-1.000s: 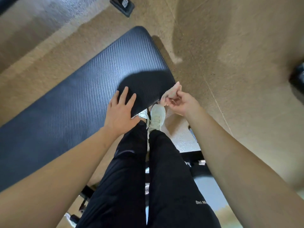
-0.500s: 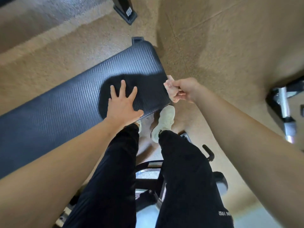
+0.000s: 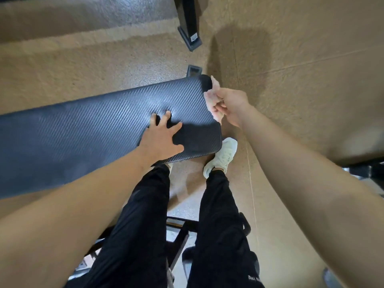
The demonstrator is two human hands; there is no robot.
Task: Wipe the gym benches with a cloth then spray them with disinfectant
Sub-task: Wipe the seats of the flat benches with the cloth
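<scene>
Step in hand, as I judge it: the cloth wipe, working the short end of the pad; the disinfectant step is not yet begun (no spray bottle in view). Right hand (image 3: 230, 104): fingers curled tight round a bunched pale cloth (image 3: 212, 100), gripping it, with the cloth set against the end edge of the bench (image 3: 83, 129), near the far corner. Whether the cloth presses firmly or only touches, cannot tell. Left hand (image 3: 163, 139): fingers spread and straight, palm down flat on the pad top just inside that same end, holding nothing; reads as bracing. Outward: the dark ribbed pad runs away to the left; a white shoe (image 3: 223, 155) stands on the tan floor (image 3: 301, 59) just beside the near corner; a black post (image 3: 188, 23) stands beyond the far end. Next move, in my estimate: draw the cloth along the end edge and round the corner, keeping it bunched and in contact, then carry it over the long top surface.
</scene>
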